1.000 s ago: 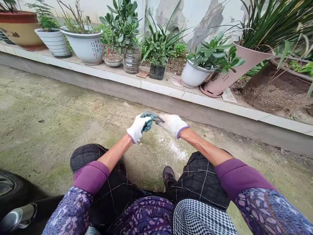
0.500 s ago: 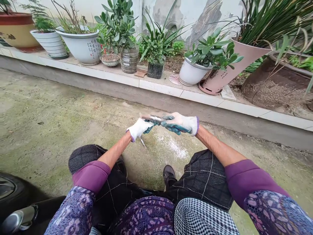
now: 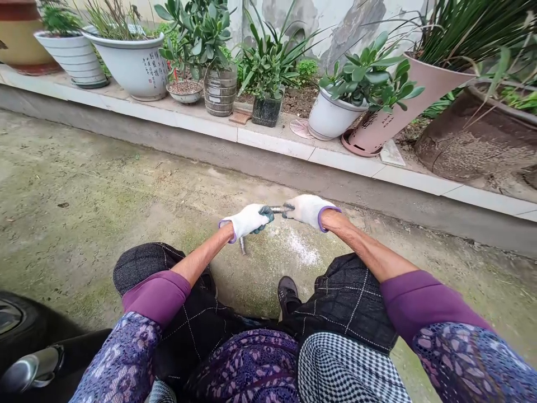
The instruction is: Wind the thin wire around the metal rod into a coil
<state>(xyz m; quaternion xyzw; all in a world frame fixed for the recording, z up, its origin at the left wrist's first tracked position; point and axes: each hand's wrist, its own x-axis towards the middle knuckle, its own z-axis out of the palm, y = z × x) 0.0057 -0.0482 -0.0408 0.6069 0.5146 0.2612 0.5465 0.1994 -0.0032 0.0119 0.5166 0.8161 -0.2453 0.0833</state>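
Note:
Both my hands wear white gloves with dark green palms and meet above the ground in front of my knees. My left hand (image 3: 248,220) is closed in a fist round a thin metal tool (image 3: 242,246), whose grey tip pokes down below the glove. My right hand (image 3: 308,209) is closed on a slim silvery object (image 3: 277,210), possibly a small fish. Only a short piece of it shows between the two gloves. The fingertips of my left hand touch that piece.
White flecks (image 3: 300,252) lie on the mossy concrete ground below my hands. My dark shoe (image 3: 287,292) rests between my knees. A tiled ledge (image 3: 272,146) with several potted plants runs across the back. A dark rounded object (image 3: 20,347) with a chrome part sits at the lower left.
My right hand has turned from palm-up to knuckles-up and closed in on the silvery object, so less of it shows. Both hands have dropped slightly. The view has tilted down a little.

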